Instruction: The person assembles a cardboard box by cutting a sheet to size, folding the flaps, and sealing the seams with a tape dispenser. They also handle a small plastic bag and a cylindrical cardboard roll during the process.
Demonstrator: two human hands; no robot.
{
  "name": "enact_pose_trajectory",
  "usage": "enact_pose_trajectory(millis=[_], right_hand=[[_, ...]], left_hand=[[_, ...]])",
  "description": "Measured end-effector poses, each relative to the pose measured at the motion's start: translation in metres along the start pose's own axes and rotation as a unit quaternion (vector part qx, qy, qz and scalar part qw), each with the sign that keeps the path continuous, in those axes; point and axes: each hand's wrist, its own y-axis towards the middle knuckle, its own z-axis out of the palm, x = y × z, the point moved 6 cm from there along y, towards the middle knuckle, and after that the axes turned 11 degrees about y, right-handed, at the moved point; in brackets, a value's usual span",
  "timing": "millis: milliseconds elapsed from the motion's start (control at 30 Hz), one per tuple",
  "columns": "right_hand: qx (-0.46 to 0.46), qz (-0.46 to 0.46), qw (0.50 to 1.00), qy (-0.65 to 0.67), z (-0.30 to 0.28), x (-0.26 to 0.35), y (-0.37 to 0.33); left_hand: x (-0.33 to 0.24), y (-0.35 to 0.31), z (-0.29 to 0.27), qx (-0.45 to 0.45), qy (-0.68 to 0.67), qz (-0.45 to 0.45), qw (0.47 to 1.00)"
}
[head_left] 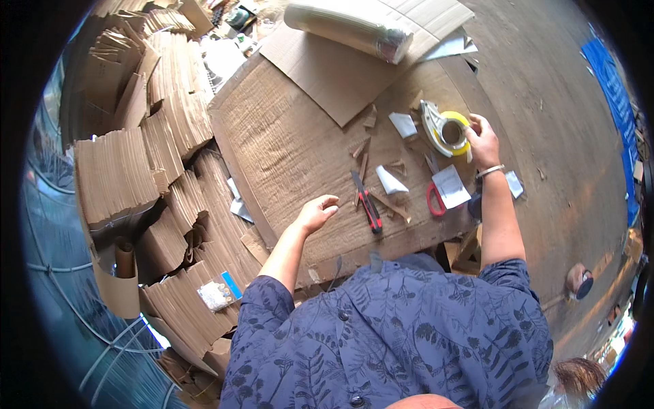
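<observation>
At the table's right side, my right hand point(484, 143) has its fingers closed on the edge of a tape dispenser point(430, 123) with a yellow-rimmed tape roll point(452, 133). My left hand point(318, 213) hovers over the near left part of the table, holding nothing, its fingers loosely bent and apart from the thumb. To its right lies a red and black utility knife point(368, 204). Red-handled scissors point(434, 199) lie partly under a white paper piece point(451, 187), below the dispenser.
Brown paper covers the wooden table point(286, 136), with cardboard scraps point(392, 204) and white paper bits point(391, 180) on it. A cardboard sheet point(320, 75) and a plastic-wrapped roll point(347, 28) occupy the far side. Stacked flat cardboard point(119, 174) crowds the left.
</observation>
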Motion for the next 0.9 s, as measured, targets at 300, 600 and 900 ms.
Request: enact_pose_trajectory(millis=[300, 600, 900], right_hand=[[0.055, -0.190, 0.964, -0.180, 0.161, 0.099, 0.154], [0.165, -0.046, 0.913, -0.370, 0.229, 0.093, 0.229], [0.173, -0.109, 0.919, -0.336, 0.218, 0.088, 0.244]], left_hand=[[-0.023, 0.078, -0.049, -0.037, -0.246, -0.107, 0.963], [-0.020, 0.165, -0.078, -0.180, -0.377, -0.156, 0.895], [-0.016, 0.233, -0.094, -0.263, -0.571, -0.162, 0.761]])
